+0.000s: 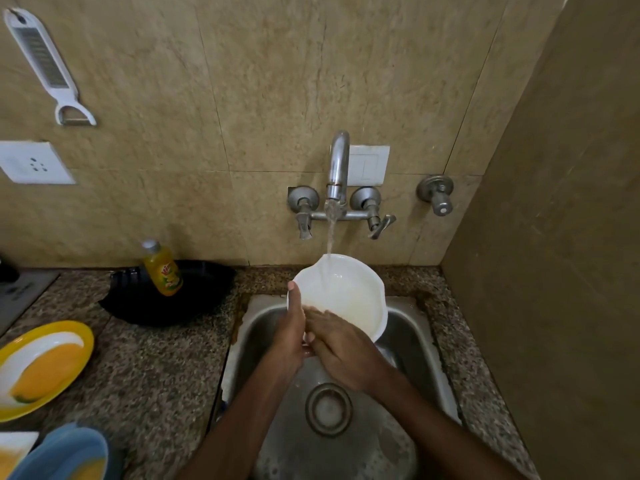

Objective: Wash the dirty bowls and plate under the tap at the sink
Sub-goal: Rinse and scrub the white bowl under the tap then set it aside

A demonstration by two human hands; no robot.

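A white bowl (349, 289) is held tilted over the steel sink (412, 341), under the running stream from the tap (337, 168). My left hand (289, 334) grips its left rim, thumb up along the edge. Inside the bowl's near side, the flat fingers of my right hand (341, 348) rest against the inner wall. A yellow plate (41, 368) smeared with orange sauce lies on the counter at the left. Below it at the bottom left stands a blue bowl (65, 452) with orange residue.
A yellow dish-soap bottle (162, 268) stands on a black tray (166, 296) behind the counter (156, 375). The drain (328, 408) sits mid-sink. A peeler (45, 64) and wall sockets hang on the tiled wall; a side wall closes the right.
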